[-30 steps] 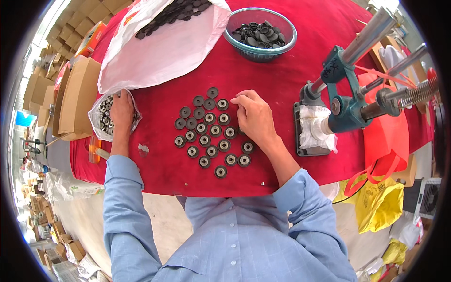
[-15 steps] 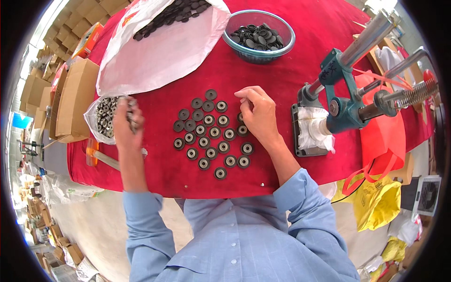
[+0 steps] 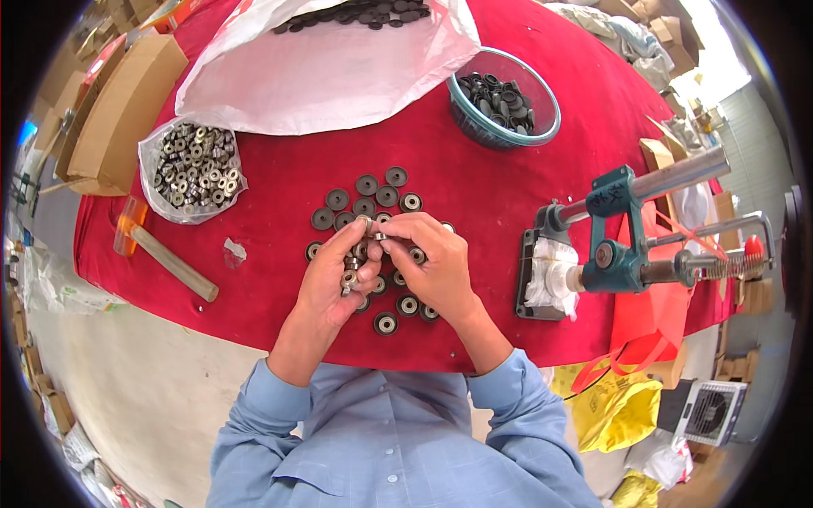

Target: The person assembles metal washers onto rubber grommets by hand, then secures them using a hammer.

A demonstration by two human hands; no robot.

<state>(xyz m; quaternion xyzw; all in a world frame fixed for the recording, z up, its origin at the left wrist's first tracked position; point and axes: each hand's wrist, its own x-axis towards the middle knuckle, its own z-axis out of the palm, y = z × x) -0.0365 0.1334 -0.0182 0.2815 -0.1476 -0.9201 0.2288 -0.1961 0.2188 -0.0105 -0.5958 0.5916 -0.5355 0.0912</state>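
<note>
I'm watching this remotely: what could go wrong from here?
The left hand holds several loose metal rings, so one might slip and drop among the discs below.

Both hands sit low over the black discs, partly hiding them; the right hand might nudge one unnoticed.

The hammer lies with its handle end toward the near edge of the red cloth, where the left arm could perhaps knock it.

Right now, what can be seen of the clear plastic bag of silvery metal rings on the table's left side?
The clear plastic bag looks thin and crinkled, its mouth wide open, showing many loose silvery metal rings. It sits on the red cloth, right of the brown cardboard box and below the white sack in the picture; whether it touches either is unclear. The left hand and right hand are both away from it.
</note>
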